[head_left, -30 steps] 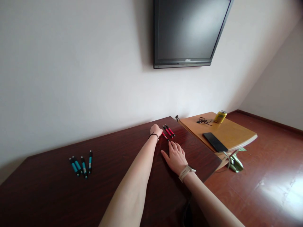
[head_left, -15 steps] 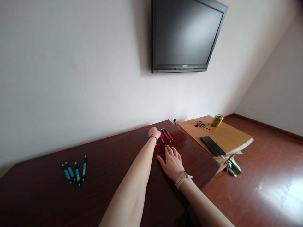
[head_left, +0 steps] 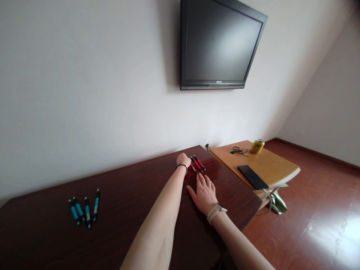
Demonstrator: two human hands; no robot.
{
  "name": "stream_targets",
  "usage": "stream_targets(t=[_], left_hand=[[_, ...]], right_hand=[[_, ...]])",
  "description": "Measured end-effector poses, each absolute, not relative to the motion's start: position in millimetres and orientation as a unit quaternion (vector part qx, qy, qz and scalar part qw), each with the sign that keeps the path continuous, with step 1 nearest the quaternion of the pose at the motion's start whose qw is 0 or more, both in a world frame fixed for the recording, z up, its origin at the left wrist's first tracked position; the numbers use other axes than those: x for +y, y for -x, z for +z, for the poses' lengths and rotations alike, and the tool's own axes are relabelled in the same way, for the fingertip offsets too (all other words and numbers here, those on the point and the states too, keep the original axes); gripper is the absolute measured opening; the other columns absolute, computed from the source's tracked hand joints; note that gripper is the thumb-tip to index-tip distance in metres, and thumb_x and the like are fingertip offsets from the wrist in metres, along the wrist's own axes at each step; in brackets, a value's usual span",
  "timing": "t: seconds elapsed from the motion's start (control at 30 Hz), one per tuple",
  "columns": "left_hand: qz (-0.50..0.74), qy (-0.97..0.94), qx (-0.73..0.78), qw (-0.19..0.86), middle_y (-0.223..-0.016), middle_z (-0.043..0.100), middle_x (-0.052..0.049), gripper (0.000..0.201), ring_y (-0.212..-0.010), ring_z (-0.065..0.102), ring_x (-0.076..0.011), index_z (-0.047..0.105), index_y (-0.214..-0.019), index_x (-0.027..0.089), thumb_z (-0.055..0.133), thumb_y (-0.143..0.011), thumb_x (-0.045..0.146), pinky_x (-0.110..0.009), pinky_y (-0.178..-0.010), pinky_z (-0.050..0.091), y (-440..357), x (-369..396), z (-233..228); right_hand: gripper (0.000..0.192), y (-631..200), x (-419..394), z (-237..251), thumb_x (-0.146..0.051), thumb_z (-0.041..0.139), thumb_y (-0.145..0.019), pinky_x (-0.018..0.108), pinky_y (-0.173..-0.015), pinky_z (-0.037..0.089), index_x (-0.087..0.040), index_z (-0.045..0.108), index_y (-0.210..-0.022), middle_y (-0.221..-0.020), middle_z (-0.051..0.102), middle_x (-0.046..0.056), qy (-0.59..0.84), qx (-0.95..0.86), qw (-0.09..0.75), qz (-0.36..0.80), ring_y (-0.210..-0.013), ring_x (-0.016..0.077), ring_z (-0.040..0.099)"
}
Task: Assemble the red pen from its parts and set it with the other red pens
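Toward the far right of the dark wooden table (head_left: 120,198), my left hand (head_left: 183,160) is curled at the upper end of a red pen (head_left: 194,168). Its fingertips are mostly hidden behind the hand. My right hand (head_left: 204,192) lies palm down with fingers stretched out, its fingertips by the lower end of that same pen. Just right of it, two more red-and-black pens (head_left: 199,162) lie side by side, roughly parallel. On the table's left part, several teal-and-black pens (head_left: 87,213) lie in a loose group, away from both hands.
A lower light-wood cabinet (head_left: 270,168) adjoins the table's right side, with a black phone (head_left: 253,177), a coiled black cable (head_left: 239,151) and a yellow can (head_left: 257,146) on top. A television (head_left: 219,45) hangs on the wall above. Something green (head_left: 278,204) shows below the cabinet top.
The view has tilted slightly, so everything sits a little lower. The red pen by my hands lies slightly nearer the other two; both hands keep almost the same pose.
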State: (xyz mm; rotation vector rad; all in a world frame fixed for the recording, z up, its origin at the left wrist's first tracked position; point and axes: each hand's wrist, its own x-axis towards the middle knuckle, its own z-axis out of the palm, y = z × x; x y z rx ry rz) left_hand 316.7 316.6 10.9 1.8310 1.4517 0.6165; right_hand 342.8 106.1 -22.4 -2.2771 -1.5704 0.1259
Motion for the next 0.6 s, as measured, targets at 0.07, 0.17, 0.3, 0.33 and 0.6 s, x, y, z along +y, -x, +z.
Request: stream_targets(t=[0.07,0.17,0.3,0.33,0.6], left_hand=[[0.239,-0.711,0.558,0.355,-0.083,0.079,-0.017,0.022,-0.099,0.079,-0.0319,0.078,-0.096,0.018,0.085,-0.077,0.028,-0.038,-0.087,0.059,-317.6,317.1,11.5],[0.241,-0.713,0.555,0.353,-0.082,0.079,-0.016,0.021,-0.095,0.079,-0.0306,0.078,-0.095,0.019,0.084,-0.078,0.029,-0.037,-0.085,0.059,-317.6,317.6,11.3],[0.237,-0.715,0.558,0.348,-0.082,0.079,-0.015,0.022,-0.095,0.079,-0.0296,0.077,-0.097,0.018,0.083,-0.078,0.028,-0.035,-0.085,0.057,-316.7,318.2,9.7],[0.236,-0.715,0.560,0.346,-0.082,0.079,-0.015,0.023,-0.095,0.079,-0.0294,0.077,-0.098,0.018,0.083,-0.078,0.028,-0.035,-0.085,0.057,-316.5,318.4,9.3],[0.226,-0.719,0.569,0.330,-0.090,0.080,-0.014,0.029,-0.099,0.077,-0.0278,0.071,-0.110,0.018,0.078,-0.083,0.026,-0.034,-0.088,0.054,-315.5,316.3,5.9]], right_hand=[[0.076,-345.0,107.5,-23.5,-0.058,0.044,-0.104,0.056,-0.127,0.025,-0.011,0.044,-0.164,-0.171,0.037,0.016,0.803,-0.563,0.189,0.038,-0.160,0.0394,0.027],[0.074,-346.7,109.6,-24.5,-0.057,0.045,-0.105,0.056,-0.127,0.026,-0.012,0.044,-0.164,-0.171,0.038,0.017,0.802,-0.563,0.194,0.031,-0.160,0.0390,0.028],[0.075,-346.3,110.8,-24.3,-0.056,0.044,-0.105,0.055,-0.128,0.024,-0.010,0.042,-0.164,-0.172,0.037,0.016,0.804,-0.565,0.182,0.031,-0.160,0.0389,0.027],[0.075,-345.9,110.8,-24.1,-0.056,0.044,-0.105,0.054,-0.128,0.024,-0.010,0.042,-0.165,-0.172,0.036,0.015,0.804,-0.567,0.178,0.030,-0.160,0.0390,0.027],[0.076,-344.5,110.6,-24.3,-0.057,0.044,-0.105,0.055,-0.128,0.024,-0.010,0.040,-0.165,-0.173,0.034,0.015,0.807,-0.564,0.169,0.029,-0.161,0.0389,0.025]])
